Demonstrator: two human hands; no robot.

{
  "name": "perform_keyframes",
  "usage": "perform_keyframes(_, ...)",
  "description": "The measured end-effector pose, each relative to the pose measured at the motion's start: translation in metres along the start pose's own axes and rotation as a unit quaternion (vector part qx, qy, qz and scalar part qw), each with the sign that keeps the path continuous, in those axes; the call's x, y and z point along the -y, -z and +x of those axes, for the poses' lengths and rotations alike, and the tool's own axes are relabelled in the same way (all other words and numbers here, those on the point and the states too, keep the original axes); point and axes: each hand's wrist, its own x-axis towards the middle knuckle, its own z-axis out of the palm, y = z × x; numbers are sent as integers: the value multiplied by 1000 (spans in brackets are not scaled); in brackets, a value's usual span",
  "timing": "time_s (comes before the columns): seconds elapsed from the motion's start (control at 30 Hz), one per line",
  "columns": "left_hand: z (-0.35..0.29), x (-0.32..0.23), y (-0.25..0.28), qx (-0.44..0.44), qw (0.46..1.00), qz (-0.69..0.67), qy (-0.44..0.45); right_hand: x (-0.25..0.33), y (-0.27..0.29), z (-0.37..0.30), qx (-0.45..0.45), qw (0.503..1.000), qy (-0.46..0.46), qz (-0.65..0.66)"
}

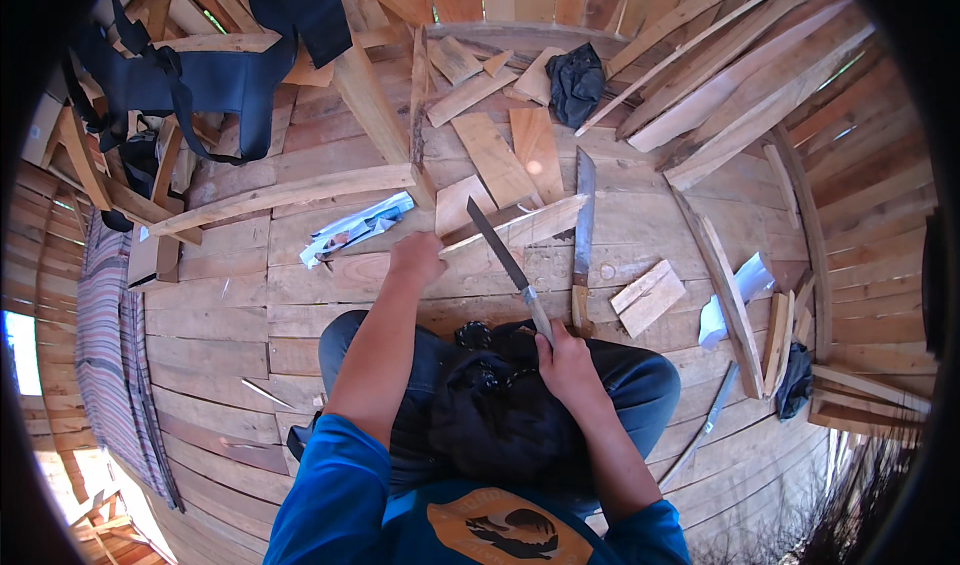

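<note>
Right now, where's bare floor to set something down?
Left: mostly bare floor planks between striped cloth and left knee, one pale sliver there. Right: smaller patch between wooden-handled machete and long boards. Crowded: ahead of the right hand, with wood offcuts and black plastic bag; far right, beam and white sheet.

Held knife: metal blade, dark and matt. Second knife: metal blade, smooth, with slight sheen; wooden handle. Strip: bare wood, matt. Floor: wooden planks, matt, rough in appearance. Offcut: bare wood, matt. Bag: thin plastic, wrinkled, glossy. Blanket: striped cloth, matt. Shirt: cloth, matt.
</note>
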Motion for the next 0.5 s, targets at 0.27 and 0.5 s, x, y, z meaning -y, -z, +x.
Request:
perform_keyframes(0.27,10,-9,-13,-84,993,43,-67,2,-2,6,-4,999,-7,-46)
perform_keyframes(0.5,10,-16,-27,-139,984,47,-99,5,-7,4,2,995,-31,-90)
